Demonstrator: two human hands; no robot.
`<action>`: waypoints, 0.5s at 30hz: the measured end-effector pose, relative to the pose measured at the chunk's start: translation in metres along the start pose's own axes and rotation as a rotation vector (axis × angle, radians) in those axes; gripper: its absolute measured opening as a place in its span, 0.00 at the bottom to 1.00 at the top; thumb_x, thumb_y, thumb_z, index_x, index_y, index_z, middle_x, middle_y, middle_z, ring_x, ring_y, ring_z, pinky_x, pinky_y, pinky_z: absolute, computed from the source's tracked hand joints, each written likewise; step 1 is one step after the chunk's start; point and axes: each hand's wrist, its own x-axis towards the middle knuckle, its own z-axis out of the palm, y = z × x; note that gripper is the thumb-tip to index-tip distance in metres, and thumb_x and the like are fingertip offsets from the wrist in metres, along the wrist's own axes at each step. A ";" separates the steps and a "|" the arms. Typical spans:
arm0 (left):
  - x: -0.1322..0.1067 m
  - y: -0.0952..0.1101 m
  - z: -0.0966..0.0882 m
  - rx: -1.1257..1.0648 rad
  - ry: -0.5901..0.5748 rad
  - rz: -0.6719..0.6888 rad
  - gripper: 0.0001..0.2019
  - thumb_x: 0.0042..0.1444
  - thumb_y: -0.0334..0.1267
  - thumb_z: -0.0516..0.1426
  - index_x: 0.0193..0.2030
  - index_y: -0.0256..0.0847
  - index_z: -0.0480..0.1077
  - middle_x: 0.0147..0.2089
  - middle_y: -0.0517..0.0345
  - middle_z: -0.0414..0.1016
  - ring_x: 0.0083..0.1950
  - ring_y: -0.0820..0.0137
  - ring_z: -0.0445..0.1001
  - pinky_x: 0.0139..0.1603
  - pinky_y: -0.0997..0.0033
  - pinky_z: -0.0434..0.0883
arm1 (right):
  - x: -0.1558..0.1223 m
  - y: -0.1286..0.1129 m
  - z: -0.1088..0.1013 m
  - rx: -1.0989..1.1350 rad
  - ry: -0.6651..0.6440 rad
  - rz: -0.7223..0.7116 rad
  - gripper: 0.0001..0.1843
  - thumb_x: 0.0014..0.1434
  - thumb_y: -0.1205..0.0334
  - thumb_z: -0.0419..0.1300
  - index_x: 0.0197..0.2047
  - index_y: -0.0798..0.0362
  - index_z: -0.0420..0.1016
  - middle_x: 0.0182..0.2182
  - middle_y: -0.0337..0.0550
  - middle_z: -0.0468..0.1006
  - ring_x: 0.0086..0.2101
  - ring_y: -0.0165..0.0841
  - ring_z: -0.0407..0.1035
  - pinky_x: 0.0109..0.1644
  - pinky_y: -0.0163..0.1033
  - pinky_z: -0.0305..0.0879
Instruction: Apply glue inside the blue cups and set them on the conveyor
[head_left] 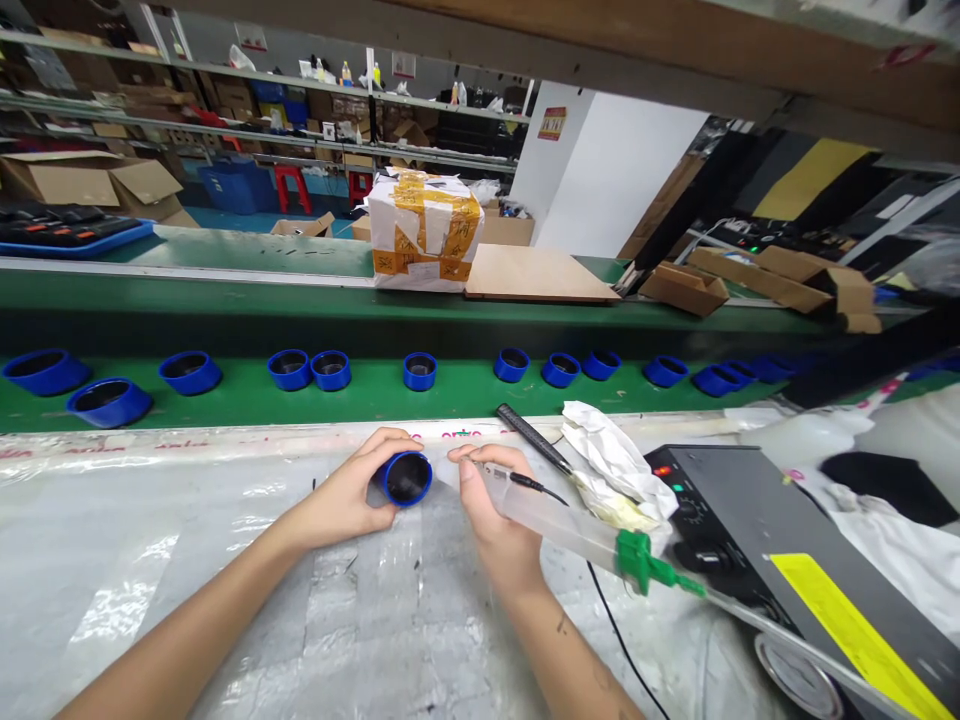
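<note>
My left hand (346,492) grips a blue ring-shaped cap (406,478), tilted on its side with its dark opening facing me. My right hand (491,510) holds a clear syringe-like dispenser (559,520) with a green end fitting (637,558); its tip points left, close to the cap's rim. A thin black cable (611,625) runs from the dispenser down across the plastic-covered bench (187,520).
Several blue caps (330,369) stand in a row on the green conveyor belt (375,395). A black control box (757,520) with a yellow label sits at right, beside a crumpled white cloth (611,462) and a black pen-like tool (534,438). A taped parcel (424,230) stands behind.
</note>
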 end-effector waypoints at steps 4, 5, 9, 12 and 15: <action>0.001 0.000 0.000 0.005 -0.002 0.004 0.35 0.45 0.21 0.56 0.62 0.47 0.65 0.63 0.51 0.63 0.69 0.56 0.64 0.72 0.52 0.62 | 0.001 0.000 -0.001 -0.010 0.005 -0.018 0.05 0.62 0.68 0.63 0.39 0.48 0.76 0.36 0.39 0.84 0.40 0.36 0.80 0.47 0.42 0.75; 0.001 0.001 0.000 0.008 -0.002 0.004 0.34 0.46 0.21 0.55 0.62 0.47 0.65 0.63 0.51 0.63 0.69 0.56 0.64 0.72 0.51 0.62 | 0.001 0.000 -0.001 -0.012 0.006 -0.018 0.05 0.62 0.68 0.63 0.38 0.48 0.76 0.36 0.39 0.84 0.39 0.36 0.80 0.46 0.41 0.75; 0.002 0.003 0.000 0.020 0.003 0.001 0.34 0.46 0.21 0.55 0.62 0.47 0.64 0.62 0.51 0.63 0.69 0.56 0.64 0.73 0.50 0.62 | 0.000 -0.001 -0.002 -0.007 -0.007 0.004 0.05 0.62 0.68 0.63 0.39 0.48 0.75 0.36 0.40 0.85 0.38 0.35 0.81 0.45 0.41 0.76; 0.001 0.004 0.000 0.018 0.001 0.001 0.35 0.45 0.21 0.55 0.62 0.47 0.64 0.63 0.50 0.63 0.69 0.55 0.64 0.73 0.49 0.62 | 0.000 -0.003 -0.004 -0.003 -0.028 0.013 0.05 0.62 0.68 0.63 0.39 0.48 0.75 0.37 0.40 0.85 0.38 0.35 0.81 0.46 0.41 0.77; 0.001 0.004 0.000 0.023 0.001 -0.004 0.35 0.45 0.21 0.55 0.62 0.46 0.63 0.63 0.50 0.63 0.69 0.54 0.64 0.73 0.49 0.62 | 0.000 -0.005 -0.004 -0.018 -0.030 0.016 0.04 0.61 0.68 0.64 0.38 0.48 0.75 0.36 0.40 0.85 0.37 0.36 0.81 0.45 0.42 0.77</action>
